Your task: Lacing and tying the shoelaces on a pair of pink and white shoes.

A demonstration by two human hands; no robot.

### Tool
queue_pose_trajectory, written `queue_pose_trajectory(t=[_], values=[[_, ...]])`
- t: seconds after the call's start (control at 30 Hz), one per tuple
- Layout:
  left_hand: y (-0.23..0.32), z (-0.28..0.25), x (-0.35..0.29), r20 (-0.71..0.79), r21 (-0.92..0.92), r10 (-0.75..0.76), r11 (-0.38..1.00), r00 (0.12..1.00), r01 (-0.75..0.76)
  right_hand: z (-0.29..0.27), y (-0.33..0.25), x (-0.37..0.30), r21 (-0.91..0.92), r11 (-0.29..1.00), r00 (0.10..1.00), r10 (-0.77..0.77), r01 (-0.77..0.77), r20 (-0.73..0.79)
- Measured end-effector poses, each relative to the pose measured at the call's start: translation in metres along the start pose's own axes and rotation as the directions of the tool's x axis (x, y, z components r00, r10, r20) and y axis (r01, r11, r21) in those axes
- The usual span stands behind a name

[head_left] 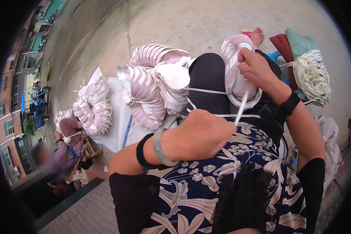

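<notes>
A pink-and-white shoe upper (pixel 231 58) rests over my right thigh, its rounded end pointing away from me. My left hand (pixel 202 134) is closed on a white lace (pixel 242 106), which runs taut from the near part of the upper to my fingers. Over the upper's opening, my right hand (pixel 259 69) has its fingers curled in a pinch; what they grip is hidden. Another thin white strand (pixel 206 91) stretches across my left thigh toward the stacked uppers.
Nested pink-and-white shoe uppers (pixel 142 93) lie in curved stacks on a white sheet (pixel 115 128) to my left. At right, a bundle of white laces (pixel 312 74) sits by green and red cloth (pixel 300 42). Another person (pixel 68 152) sits at far left, beside a coiled stack (pixel 93 107).
</notes>
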State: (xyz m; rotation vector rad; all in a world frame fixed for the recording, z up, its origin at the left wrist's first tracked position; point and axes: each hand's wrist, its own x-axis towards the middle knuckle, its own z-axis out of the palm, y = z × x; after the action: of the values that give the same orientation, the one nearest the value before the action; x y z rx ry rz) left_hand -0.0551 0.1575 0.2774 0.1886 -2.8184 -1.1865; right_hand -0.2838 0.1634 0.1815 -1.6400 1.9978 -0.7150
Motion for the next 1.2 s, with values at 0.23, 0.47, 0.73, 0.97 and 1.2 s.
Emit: queue_pose_trajectory(t=[0.23, 0.47, 0.73, 0.97, 1.2], values=[[-0.015, -0.01, -0.02, -0.112, 0.111, -0.144, 0.982, 0.983, 0.156, -0.082, -0.02, -0.017, 0.817, 0.551, 0.973, -0.04, -0.17, 0.229], [-0.066, -0.029, -0.05, -0.333, 0.56, -0.054, 0.792, 0.941, 0.243, -0.22, 0.019, -0.075, 0.621, 0.771, 0.989, 0.084, -0.14, 0.12], [-0.133, -0.031, -0.109, -0.316, 0.744, -0.077, 0.598, 0.945, 0.298, -0.198, 0.139, -0.181, 0.044, 0.954, 0.949, 0.299, -0.296, -0.098], [-0.129, -0.042, -0.132, -0.238, 0.776, -0.026, 0.596, 0.971, 0.206, -0.179, 0.159, -0.239, -0.647, 0.756, 0.965, -0.233, 0.102, -0.119], [-0.113, -0.061, -0.137, -0.187, 0.813, -0.14, 0.534, 0.972, 0.233, -0.185, 0.159, -0.262, -0.586, 0.809, 0.984, -0.14, 0.051, -0.108]])
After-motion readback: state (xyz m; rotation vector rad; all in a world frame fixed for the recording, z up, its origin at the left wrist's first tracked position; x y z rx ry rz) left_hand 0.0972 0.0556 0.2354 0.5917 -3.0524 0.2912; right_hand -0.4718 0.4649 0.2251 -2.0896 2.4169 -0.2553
